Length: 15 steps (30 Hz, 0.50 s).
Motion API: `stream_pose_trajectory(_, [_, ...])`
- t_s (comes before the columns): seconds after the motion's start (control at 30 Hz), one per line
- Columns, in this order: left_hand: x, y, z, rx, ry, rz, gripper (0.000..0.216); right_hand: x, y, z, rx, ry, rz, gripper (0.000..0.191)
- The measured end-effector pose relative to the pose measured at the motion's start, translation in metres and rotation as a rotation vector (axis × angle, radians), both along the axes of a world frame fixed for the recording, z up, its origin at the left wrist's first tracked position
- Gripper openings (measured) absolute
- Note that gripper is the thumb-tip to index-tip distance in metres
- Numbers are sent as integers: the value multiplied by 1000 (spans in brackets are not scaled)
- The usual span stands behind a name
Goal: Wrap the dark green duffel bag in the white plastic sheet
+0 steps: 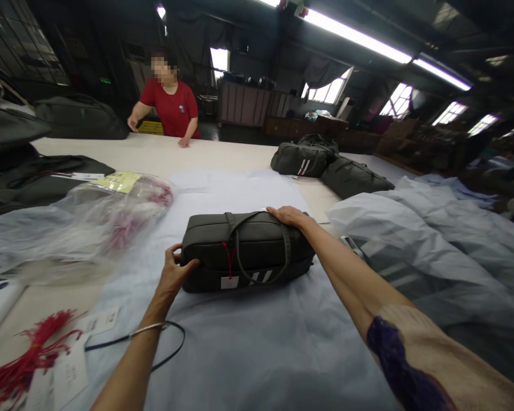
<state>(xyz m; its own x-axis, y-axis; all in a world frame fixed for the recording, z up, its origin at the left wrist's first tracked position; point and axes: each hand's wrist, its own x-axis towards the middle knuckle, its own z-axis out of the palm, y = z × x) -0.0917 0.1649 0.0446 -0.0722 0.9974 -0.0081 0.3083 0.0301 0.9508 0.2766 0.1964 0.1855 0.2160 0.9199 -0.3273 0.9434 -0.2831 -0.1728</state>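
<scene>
Two hands grip a dark green bag (246,248) lying on pale cloth (248,342) spread over the counter (154,151). The left hand (173,273) clasps its near left end; the right hand (289,217) lies flat, fingers spread, on its far top edge. Red tag strings (29,357) lie well to the left.

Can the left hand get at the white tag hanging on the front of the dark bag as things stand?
Probably yes: the left hand grips the dark bag at its left end, and the white tag hangs uncovered on the front face nearby.
</scene>
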Motion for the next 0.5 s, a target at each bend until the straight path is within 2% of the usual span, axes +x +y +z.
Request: stream_pose_trajectory(0.5, [-11,-61,0,10,-31,-19,80,-8,-65,-5,1,-7,-15,87])
